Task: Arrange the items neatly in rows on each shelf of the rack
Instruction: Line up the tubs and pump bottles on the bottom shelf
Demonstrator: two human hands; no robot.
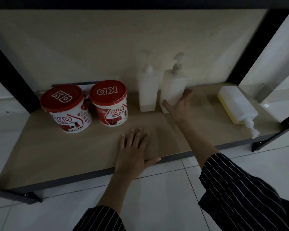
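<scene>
On the low beige shelf [57, 152] two red-lidded white paint buckets stand side by side at the left, one [67, 109] next to the other [110, 104]. Right of them stand two upright white pump bottles, touching each other: the left one [148, 90] and the right one [173, 87]. My right hand [179, 105] wraps the base of the right bottle, thumb on its front and fingers on its right side. My left hand [133, 154] lies flat on the shelf's front edge, fingers spread. A third pump bottle [237, 105] lies on its side at the far right.
Black rack posts rise at the left [10, 77] and at the right [264, 47]. A beige wall backs the shelf. White floor tiles [157, 197] lie in front. The lying bottle's pump nozzle [254, 132] reaches the shelf's front right edge.
</scene>
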